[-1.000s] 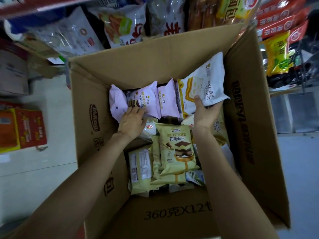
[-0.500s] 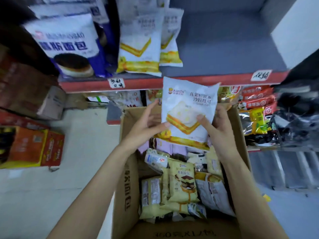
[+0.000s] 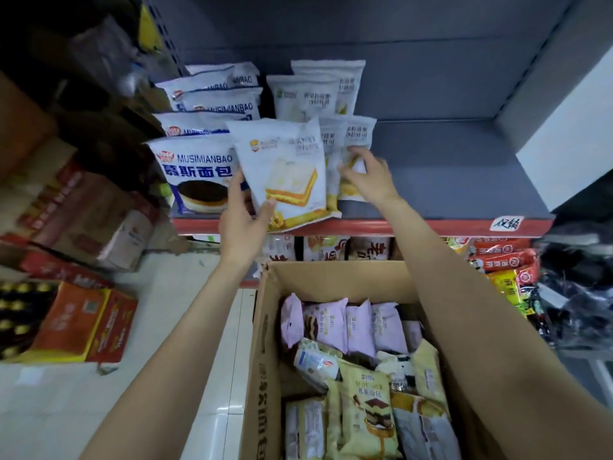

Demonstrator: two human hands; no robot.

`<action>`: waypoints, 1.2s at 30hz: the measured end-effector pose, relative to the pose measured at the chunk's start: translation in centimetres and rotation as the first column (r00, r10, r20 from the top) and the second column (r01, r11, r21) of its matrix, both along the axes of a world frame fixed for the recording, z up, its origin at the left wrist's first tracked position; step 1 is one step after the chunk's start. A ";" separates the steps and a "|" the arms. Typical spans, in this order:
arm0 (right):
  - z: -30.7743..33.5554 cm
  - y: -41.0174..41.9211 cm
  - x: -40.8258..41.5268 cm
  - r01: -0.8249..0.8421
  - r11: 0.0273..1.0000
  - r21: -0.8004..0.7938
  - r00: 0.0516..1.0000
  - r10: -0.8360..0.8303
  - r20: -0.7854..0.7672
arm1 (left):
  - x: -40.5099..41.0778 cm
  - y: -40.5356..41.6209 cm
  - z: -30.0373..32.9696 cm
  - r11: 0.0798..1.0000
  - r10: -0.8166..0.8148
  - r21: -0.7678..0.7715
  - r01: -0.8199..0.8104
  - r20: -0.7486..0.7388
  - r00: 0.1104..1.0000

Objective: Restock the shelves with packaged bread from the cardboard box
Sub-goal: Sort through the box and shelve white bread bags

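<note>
Here, read the scene from left to right.
Floor stock: red and orange cartons [image 3: 83,323] sit on the pale floor at your far left.
Blue mousse packs: a stack of white-and-blue bags [image 3: 195,167] stands at the left end of the grey shelf [image 3: 447,167].
Left hand: your left hand [image 3: 243,217] grips the white sandwich-bread pack [image 3: 282,171] at its lower left corner, thumb on the front face and fingers curled behind.
Held pack: it stands upright and slightly tilted, its bottom edge at the red front lip of the shelf, just right of the blue mousse packs and above and to the right of your left hand.
Shelved packs: more white sandwich-bread bags [image 3: 315,91] stand directly behind and to the right of the held pack.
Right hand: your right hand [image 3: 368,177] reaches onto the shelf, its fingers curled round the lower part of the rightmost shelved bag [image 3: 356,144].
Cardboard box: the open box [image 3: 262,343] sits below the shelf between your forearms, holding pink packs [image 3: 345,323] at the far end and yellow mousse packs [image 3: 365,413] nearer you.
Lower shelf: red and yellow snack bags [image 3: 504,260] lie at the right.
</note>
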State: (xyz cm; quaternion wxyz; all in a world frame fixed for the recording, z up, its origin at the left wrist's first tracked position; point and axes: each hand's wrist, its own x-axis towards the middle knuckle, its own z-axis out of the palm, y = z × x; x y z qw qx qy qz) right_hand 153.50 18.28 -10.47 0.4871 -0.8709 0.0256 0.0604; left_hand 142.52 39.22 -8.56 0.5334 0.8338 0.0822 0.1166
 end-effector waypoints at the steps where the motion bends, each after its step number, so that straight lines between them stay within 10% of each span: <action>1: 0.2 0.0 0.7 -0.011 0.998 0.070 0.998 0.015 -0.060 | 0.5 -0.3 -0.1 0.999 -0.005 0.037 0.006 -0.018 1.000; 15: 1.6 -0.9 4.1 -0.034 0.965 0.259 0.995 0.058 -0.084 | 6.0 -2.8 -0.6 0.959 -0.066 0.254 0.124 -0.224 0.972; 21: 1.1 -2.8 3.7 0.097 0.779 0.620 0.990 -0.009 -0.143 | 9.5 -4.3 -0.4 0.955 -0.099 0.258 0.145 -0.184 0.978; 26: 0.2 -4.9 -0.9 0.105 0.870 0.483 0.993 -0.120 0.000 | 7.2 -4.2 -2.1 0.870 -0.075 0.458 0.185 -0.248 0.966; 36: -1.7 -8.0 -17.6 -0.041 0.953 0.300 0.972 -0.032 0.234 | -4.9 -6.9 -3.1 0.876 -0.183 0.483 0.019 0.295 0.938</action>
